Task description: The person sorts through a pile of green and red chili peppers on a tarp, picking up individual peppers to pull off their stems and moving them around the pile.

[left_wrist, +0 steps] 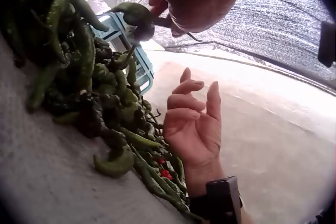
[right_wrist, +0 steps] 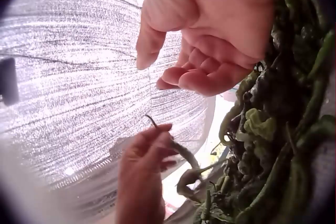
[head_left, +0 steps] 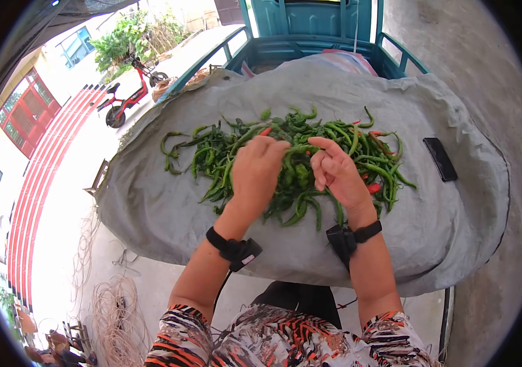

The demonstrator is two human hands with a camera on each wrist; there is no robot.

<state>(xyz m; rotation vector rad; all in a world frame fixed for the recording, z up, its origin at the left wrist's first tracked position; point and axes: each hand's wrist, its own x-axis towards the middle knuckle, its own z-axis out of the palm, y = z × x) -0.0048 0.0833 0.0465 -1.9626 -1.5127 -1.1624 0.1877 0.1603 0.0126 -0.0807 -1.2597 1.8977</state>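
My left hand point(head_left: 256, 170) pinches a curved green chili pepper point(left_wrist: 135, 15) by its stem end, over the left part of a pile of chili peppers point(head_left: 300, 174). In the right wrist view the pepper's thin stem sticks up past the fingertips and its body hangs toward the pile. My right hand point(head_left: 341, 174) hovers over the right part of the pile, palm turned up, with its fingers loosely bent and nothing in them. Most of the peppers are long and green; a few, like the red chili point(head_left: 373, 188), are red.
The pile lies on a grey cloth cover point(head_left: 151, 202) spread over a teal cargo bed point(head_left: 310, 44). A black phone point(head_left: 440, 159) rests on the cloth at the right. A red electric scooter point(head_left: 131, 98) stands beyond the left side, and tangled twine point(head_left: 117, 312) lies on the floor.
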